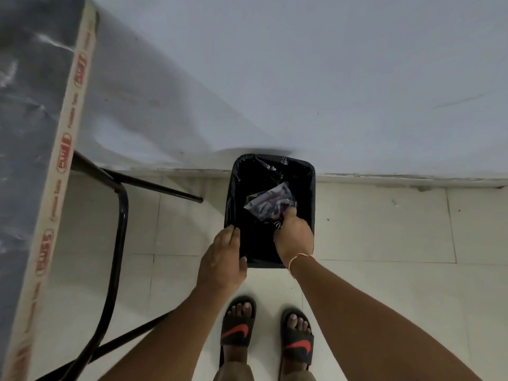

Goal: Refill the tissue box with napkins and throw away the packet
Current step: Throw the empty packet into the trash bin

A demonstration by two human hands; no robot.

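The right hand (292, 237) reaches into the black bin (272, 213) on the floor, its fingers (288, 214) pinched shut on the crinkly packet (270, 200) inside. The left hand (222, 259) rests on the bin's near left rim, fingers loosely curled around it, beside the table (35, 133).

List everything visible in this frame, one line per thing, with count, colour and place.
bin: one, black with a black liner, on the floor against the wall
packet: one, clear crumpled plastic, over the bin's opening
table: one, dark top with a taped pale edge, at left
table frame: one, black metal tubing, under the table
floor: pale tiles
wall: pale grey, behind the bin
sandals: two, black with red marks, on the person's feet
left hand: on the bin's near-left rim
right hand: above the bin, pinching the packet; thin band on the wrist
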